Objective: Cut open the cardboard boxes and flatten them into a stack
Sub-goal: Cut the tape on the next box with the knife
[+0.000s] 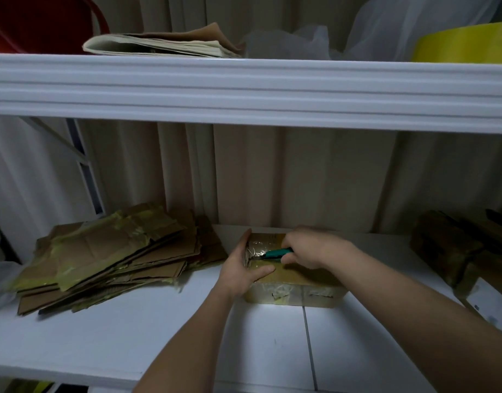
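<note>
A taped cardboard box [298,290] lies on the white shelf [159,336], near its middle. My left hand [242,272] grips the box's left end, thumb across the top and fingers wrapped around the far side. My right hand [309,248] holds a green utility knife [275,253] above the box top, its tip at the taped seam by the left end. To the left lies a stack of flattened cardboard [111,259] with yellowish tape scraps on it.
More brown boxes [454,248] stand at the shelf's right end. An upper white shelf [244,89] overhangs, carrying folded paper [162,43], plastic bags and a yellow tape roll [468,46]. A beige corrugated wall closes the back.
</note>
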